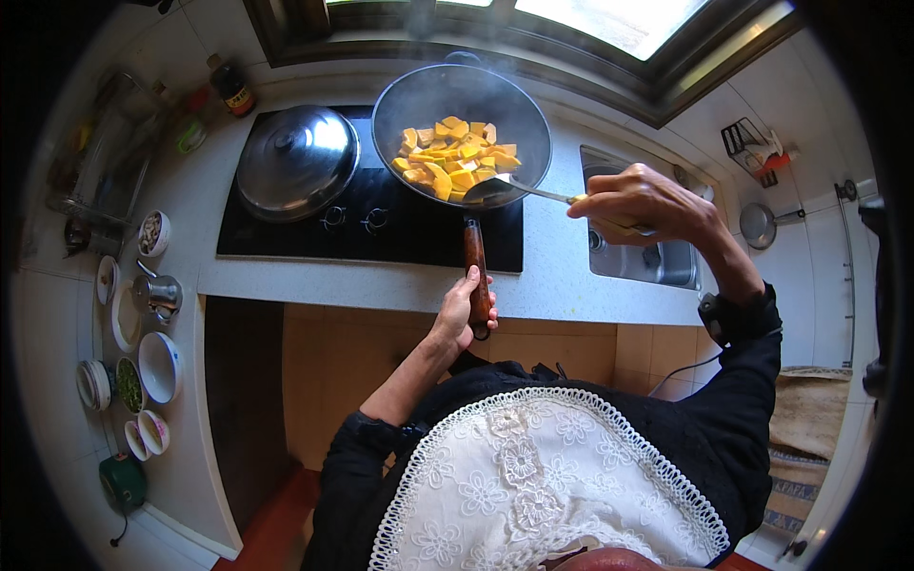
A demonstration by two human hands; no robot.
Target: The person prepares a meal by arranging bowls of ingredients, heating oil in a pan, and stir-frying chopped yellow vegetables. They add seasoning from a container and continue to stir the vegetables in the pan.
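A dark wok [400, 93] stands on the right side of the black cooktop [285, 239], with steam rising from it. Chunks of orange pumpkin or squash [460, 153] lie in its bowl. My left hand [460, 303] is wrapped around the wok's brown wooden handle [474, 246], near the end. In my right hand [635, 203] is a long-handled metal spatula [535, 190]. The spatula's head rests inside the wok's near right edge, beside the pumpkin; its outline is partly lost against the dark metal.
A domed metal lid [296, 164] covers the left burner area. The sink [643, 260] is right of the cooktop. Along the left counter are a metal kettle [158, 294], a white bowl [159, 367], chopped greens [129, 385] and a dark sauce bottle [232, 89]. Behind the wok is a window frame [457, 53].
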